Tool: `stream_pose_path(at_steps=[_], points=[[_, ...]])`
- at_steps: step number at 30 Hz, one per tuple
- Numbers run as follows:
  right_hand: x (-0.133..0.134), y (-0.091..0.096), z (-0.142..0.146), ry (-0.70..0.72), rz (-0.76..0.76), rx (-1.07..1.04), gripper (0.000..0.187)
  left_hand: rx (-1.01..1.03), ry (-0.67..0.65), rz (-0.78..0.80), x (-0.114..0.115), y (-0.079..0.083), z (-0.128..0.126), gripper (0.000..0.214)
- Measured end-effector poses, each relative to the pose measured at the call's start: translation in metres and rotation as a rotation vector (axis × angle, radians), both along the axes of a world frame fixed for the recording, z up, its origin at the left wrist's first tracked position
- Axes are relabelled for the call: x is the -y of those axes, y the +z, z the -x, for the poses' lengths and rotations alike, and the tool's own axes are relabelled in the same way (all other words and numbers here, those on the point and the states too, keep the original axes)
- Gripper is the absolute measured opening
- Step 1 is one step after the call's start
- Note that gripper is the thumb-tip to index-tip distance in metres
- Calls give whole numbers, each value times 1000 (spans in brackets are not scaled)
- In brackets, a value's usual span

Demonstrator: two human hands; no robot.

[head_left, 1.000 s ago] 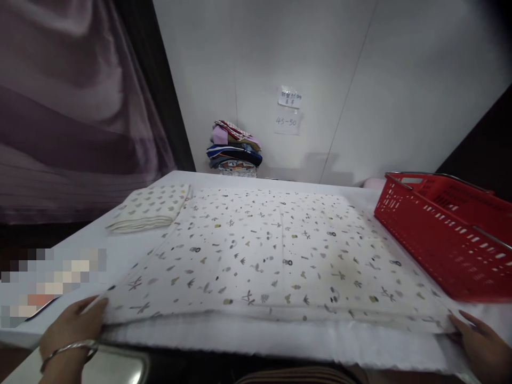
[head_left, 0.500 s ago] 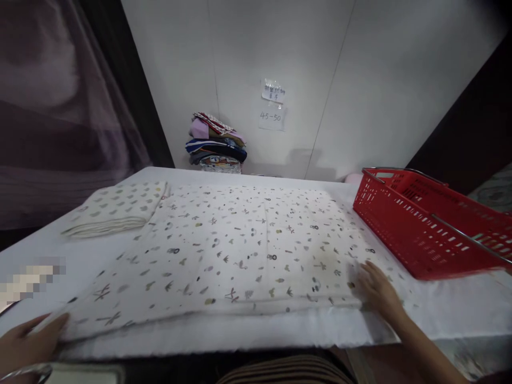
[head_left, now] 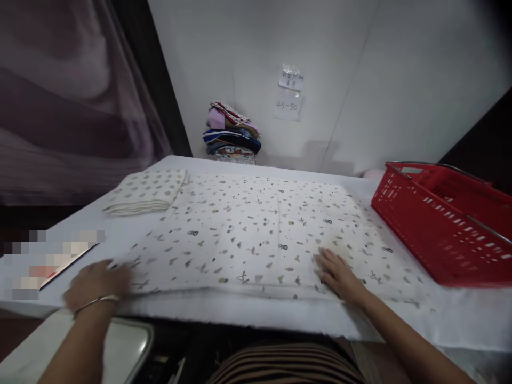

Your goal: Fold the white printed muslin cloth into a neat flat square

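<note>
A white cloth printed with small grey, olive and brown motifs (head_left: pixel 248 229) lies spread on the white-covered table (head_left: pixel 260 312). My right hand (head_left: pixel 340 274) rests palm down on its front right part, fingers stretched out and apart. At the cloth's front left corner is my left hand (head_left: pixel 98 285), smeared by motion, with a bangle on the wrist. Whether its fingers grip the corner cannot be made out. A folded cream cloth with a leaf-like print (head_left: pixel 146 192) lies at the back left, next to the spread cloth.
A red perforated basket (head_left: pixel 448 229) with metal handles stands on the right. Stacked folded fabrics (head_left: pixel 232 133) stand behind the table by the wall. A flat pixelated object (head_left: pixel 52 264) lies at the left. Two paper notes (head_left: pixel 290 90) hang on the wall.
My right hand has slid leftward over the cloth. The left hand, earlier pinching the cloth's front left corner, now shows further into view and blurred. The camera view has shifted slightly.
</note>
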State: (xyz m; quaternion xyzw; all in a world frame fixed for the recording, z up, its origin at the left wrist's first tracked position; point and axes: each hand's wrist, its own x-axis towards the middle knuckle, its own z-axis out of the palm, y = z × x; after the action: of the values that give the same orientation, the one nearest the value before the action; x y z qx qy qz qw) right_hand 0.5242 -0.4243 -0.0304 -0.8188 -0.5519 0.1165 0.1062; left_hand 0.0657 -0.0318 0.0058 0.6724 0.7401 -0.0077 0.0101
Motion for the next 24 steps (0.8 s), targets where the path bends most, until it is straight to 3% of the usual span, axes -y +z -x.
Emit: stream_pose_path(at_steps=[3, 6, 9, 12, 14, 17, 21, 24], points=[[-33, 2, -7, -8, 1, 44, 60, 45, -325, -149, 11, 10, -60, 48], [-79, 3, -14, -20, 10, 101, 62, 86, -527, -70, 10, 6, -119, 51], [-120, 2, -25, -75, 43, 157, 64, 131, -615, 38, -5, -8, -155, 61], [-138, -7, -40, -154, 27, 208, 64, 132, -524, 103, -24, -22, -160, 68], [-140, -15, -49, -179, 15, 212, 65, 136, -458, 109, -33, -30, -153, 71], [-137, -27, -58, -175, 10, 214, 67, 148, -460, 96, -41, -36, -143, 72], [-135, -33, -59, -179, 15, 247, 69, 152, -445, 60, -48, -29, -141, 59], [-136, -35, -60, -177, 13, 262, 70, 135, -332, -38, -56, -15, -130, 52]])
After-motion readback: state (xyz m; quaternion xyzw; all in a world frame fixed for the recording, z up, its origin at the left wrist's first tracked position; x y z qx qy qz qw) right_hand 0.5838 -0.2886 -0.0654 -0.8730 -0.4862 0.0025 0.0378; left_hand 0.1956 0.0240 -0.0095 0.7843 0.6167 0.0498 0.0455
